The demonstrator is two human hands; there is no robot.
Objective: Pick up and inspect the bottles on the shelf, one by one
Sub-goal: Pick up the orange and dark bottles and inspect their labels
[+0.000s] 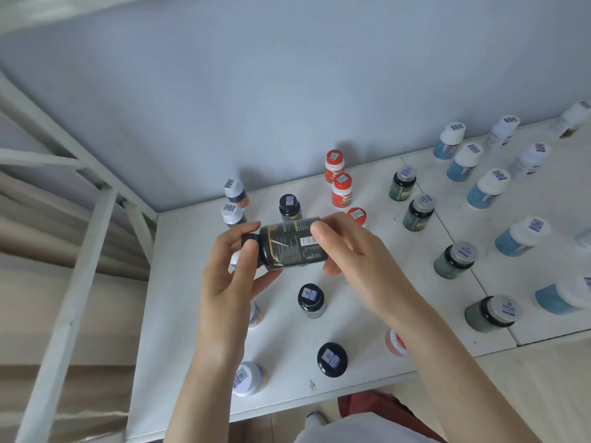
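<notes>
Frame [80, 251] of white shelving at far left, struts slanting. Left hand [230, 276] raised over white shelf [179, 314], fingers curled, pinching cap end of dark bottle [292, 243]. Bottle held sideways above shelf, cap toward left, label with barcode facing camera. Right hand [355, 251] clasps bottle's base end, thumb on top, fingers under. Below hands, black-capped bottles [311, 299] upright on shelf. Behind, orange bottles [341, 190]. Further right, dark green bottles [418, 212], then blue bottles with white caps [487, 188], all standing apart.
</notes>
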